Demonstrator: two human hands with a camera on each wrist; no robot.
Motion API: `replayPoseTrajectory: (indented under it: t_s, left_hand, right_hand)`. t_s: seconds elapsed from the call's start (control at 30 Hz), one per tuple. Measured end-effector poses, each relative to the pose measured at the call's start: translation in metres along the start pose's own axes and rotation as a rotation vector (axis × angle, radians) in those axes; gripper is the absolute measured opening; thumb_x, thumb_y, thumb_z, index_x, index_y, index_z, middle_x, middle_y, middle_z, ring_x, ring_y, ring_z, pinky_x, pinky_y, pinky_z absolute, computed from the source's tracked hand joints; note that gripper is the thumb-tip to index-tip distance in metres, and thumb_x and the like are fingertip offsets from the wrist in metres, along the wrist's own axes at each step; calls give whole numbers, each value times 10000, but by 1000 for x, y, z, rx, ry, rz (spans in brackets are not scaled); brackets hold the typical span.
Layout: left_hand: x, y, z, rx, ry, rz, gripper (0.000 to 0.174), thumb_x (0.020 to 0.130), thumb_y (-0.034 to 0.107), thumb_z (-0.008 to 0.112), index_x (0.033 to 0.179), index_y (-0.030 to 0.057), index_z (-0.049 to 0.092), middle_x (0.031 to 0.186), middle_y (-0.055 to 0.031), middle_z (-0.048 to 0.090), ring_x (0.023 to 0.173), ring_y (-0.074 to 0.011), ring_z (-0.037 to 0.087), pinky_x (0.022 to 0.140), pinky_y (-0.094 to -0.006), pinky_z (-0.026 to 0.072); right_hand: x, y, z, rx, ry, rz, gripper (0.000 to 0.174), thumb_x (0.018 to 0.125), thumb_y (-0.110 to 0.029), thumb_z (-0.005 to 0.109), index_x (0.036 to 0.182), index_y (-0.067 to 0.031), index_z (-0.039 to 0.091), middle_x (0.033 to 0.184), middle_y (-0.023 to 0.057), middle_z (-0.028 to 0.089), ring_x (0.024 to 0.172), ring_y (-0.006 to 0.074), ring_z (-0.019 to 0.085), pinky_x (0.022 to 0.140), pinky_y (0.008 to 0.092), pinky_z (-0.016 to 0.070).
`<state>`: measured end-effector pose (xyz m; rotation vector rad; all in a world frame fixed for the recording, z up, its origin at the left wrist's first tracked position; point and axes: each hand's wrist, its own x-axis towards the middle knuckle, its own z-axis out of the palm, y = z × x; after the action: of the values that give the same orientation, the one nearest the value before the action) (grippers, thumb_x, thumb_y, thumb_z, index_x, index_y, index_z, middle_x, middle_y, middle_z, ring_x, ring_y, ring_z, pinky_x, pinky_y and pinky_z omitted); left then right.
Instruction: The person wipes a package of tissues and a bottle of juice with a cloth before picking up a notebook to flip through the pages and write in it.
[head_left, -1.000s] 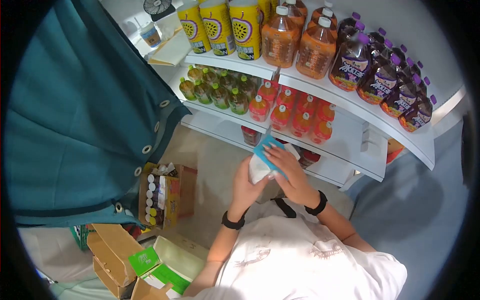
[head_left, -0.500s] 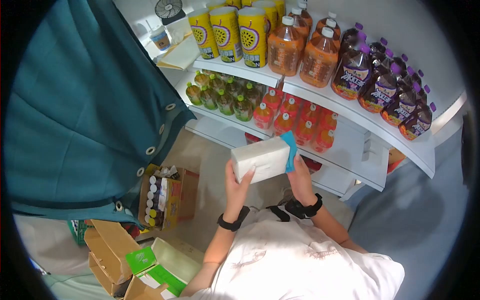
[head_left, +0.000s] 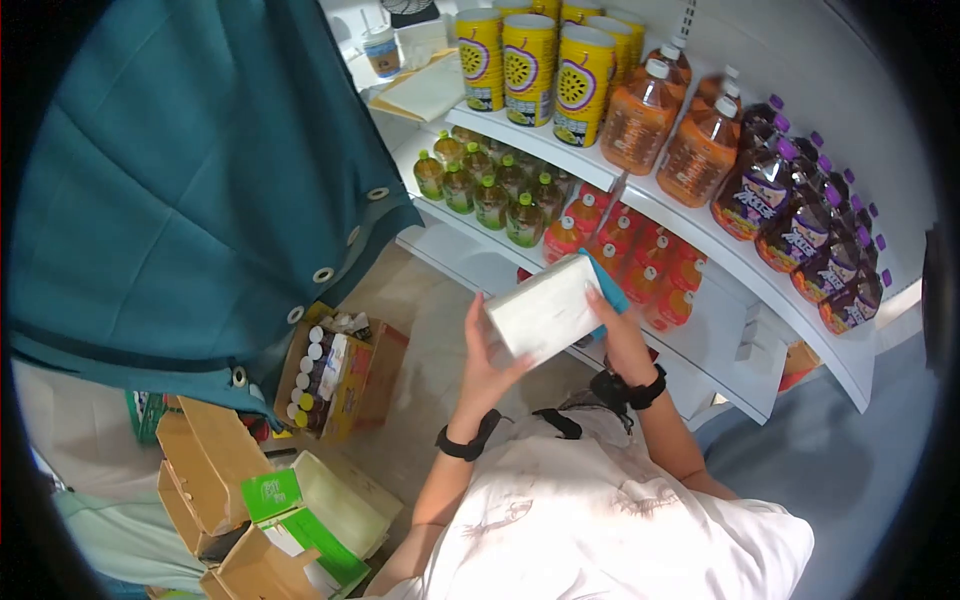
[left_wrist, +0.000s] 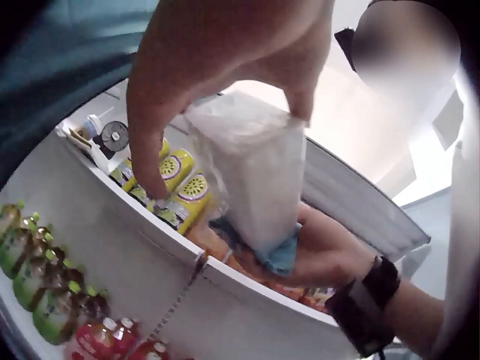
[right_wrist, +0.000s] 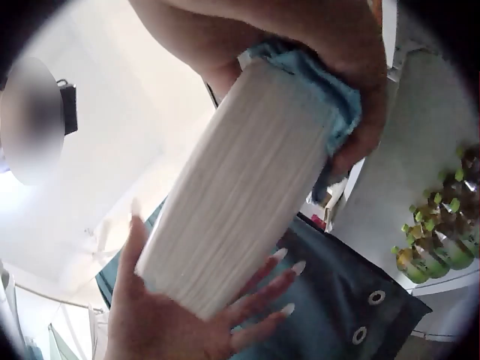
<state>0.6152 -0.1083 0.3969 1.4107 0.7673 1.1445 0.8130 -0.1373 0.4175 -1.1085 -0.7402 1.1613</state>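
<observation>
A white tissue pack (head_left: pixel 545 310) is held up in front of the shelves; its layered paper edges show in the right wrist view. My right hand (head_left: pixel 625 335) grips its right end, with the thumb on the front face. A crumpled blue cloth-like piece (right_wrist: pixel 334 94) lies between this hand and the pack, covering that end. My left hand (head_left: pixel 487 365) is at the opposite end, thumb near the lower corner. In the right wrist view the left hand's fingers (right_wrist: pixel 266 300) are straight and spread beside the pack's end.
Yellow cans (head_left: pixel 528 70), orange bottles (head_left: pixel 640 120) and purple-capped bottles (head_left: pixel 755 190) line the curved top shelf. Below stand green-capped (head_left: pixel 490 205) and red-labelled bottles (head_left: pixel 615 235). A teal curtain (head_left: pixel 200 200) hangs left, above a box of bottles (head_left: pixel 350 390) and opened cartons (head_left: pixel 215 460).
The pack came out from between the closed-together hands and now tilts up to the right. My right hand moved over its right end; the left hand's fingers spread. The head view shifted left.
</observation>
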Motion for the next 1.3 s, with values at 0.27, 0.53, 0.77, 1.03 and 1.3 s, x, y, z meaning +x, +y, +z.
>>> replayPoseTrajectory:
  t_s: [0.27, 0.53, 0.77, 1.03, 1.3]
  left_hand:
    - [-11, 1, -24, 458, -153, 369, 1182, 544, 317, 894, 1439, 108, 151, 1474, -219, 213, 1345, -377, 268, 1070, -475, 285]
    - [-27, -20, -13, -9, 109, 69, 937, 657, 150, 818, 1385, 105, 229, 1360, -140, 324, 1283, -271, 352, 1052, -417, 314]
    - [-19, -16, -17, -242, 210, 15, 596, 848, 303, 640, 1302, 111, 304, 1263, -76, 369, 1205, -213, 389, 1010, -372, 350]
    - [-26, -21, -22, -614, 271, -180, 475, 894, 390, 542, 1236, 138, 330, 1179, -46, 428, 1172, -170, 398, 998, -365, 337]
    - [-30, -9, -30, -465, 122, -107, 791, 782, 317, 676, 1407, 141, 225, 1401, -82, 292, 1312, -240, 310, 1063, -412, 297]
  right_hand:
    - [26, 4, 5, -154, -87, 235, 497, 917, -413, 552, 1210, -11, 547, 1140, 36, 573, 1093, 121, 481, 972, 277, 334]
    - [14, 45, 35, 27, 92, -17, 594, 992, -402, 388, 1399, 25, 321, 1395, 82, 391, 1270, 177, 354, 1086, 308, 215]
    - [-22, 40, 68, -988, -222, -689, 515, 949, -262, 407, 1443, -139, 326, 1535, 138, 168, 1407, 388, 124, 1108, 541, 78]
    - [-43, 25, 86, -1223, -400, -730, 485, 897, -279, 483, 1368, -168, 453, 1498, 66, 298, 1395, 306, 219, 1089, 560, 110]
    - [-13, 17, 56, -468, -101, -335, 470, 967, -281, 402, 1367, -35, 410, 1456, 131, 331, 1355, 288, 275, 1114, 398, 162]
